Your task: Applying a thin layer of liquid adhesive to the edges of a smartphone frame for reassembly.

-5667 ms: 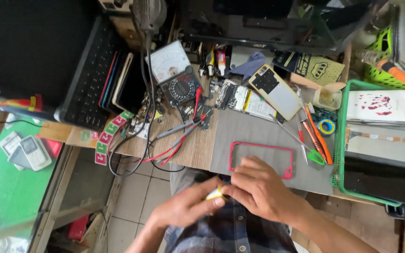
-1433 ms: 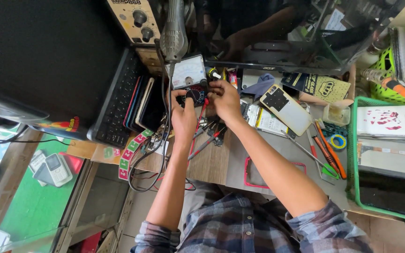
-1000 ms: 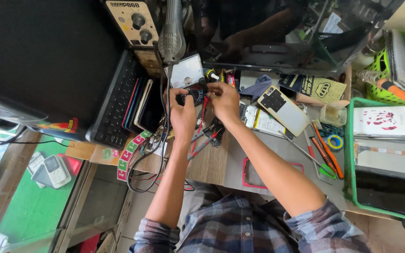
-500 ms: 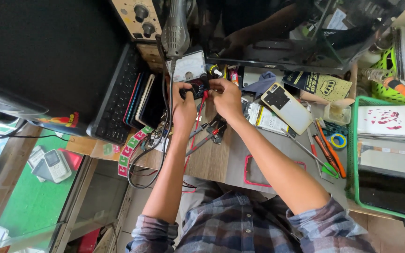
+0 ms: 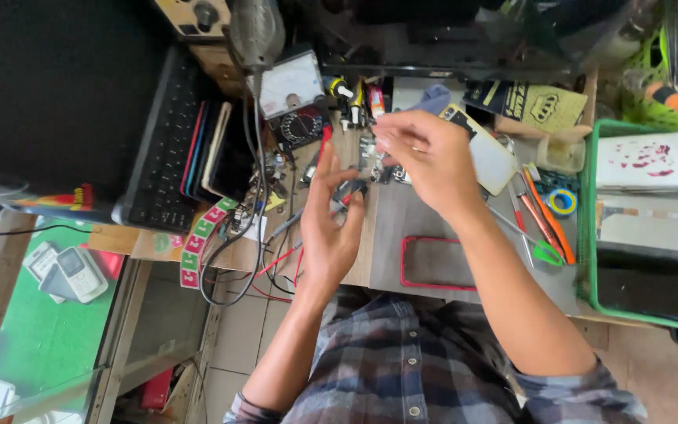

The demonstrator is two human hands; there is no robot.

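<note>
— What's in the left hand (image 5: pixel 329 228) now?
— Its grip pinches a small dark part (image 5: pixel 349 189), drawn back from the multimeter (image 5: pixel 301 126) beyond.
— The right hand (image 5: pixel 425 153)?
— Lifted alongside, fingertips pressed together; contents unclear. Red phone frame (image 5: pixel 437 263) lies nearer on the surface (image 5: pixel 390 224).

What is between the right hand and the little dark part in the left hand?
Nothing visible. The left hand pinches the small dark part at its fingertips, and the right hand hovers just beside it, with only bare workbench showing under the gap.

Phone repair workshop, cluttered workbench (image 5: pixel 402 228), analog multimeter (image 5: pixel 296 98), loose wires (image 5: pixel 253 259), tweezers (image 5: pixel 523 235), old handsets (image 5: pixel 68 271) under glass
</note>
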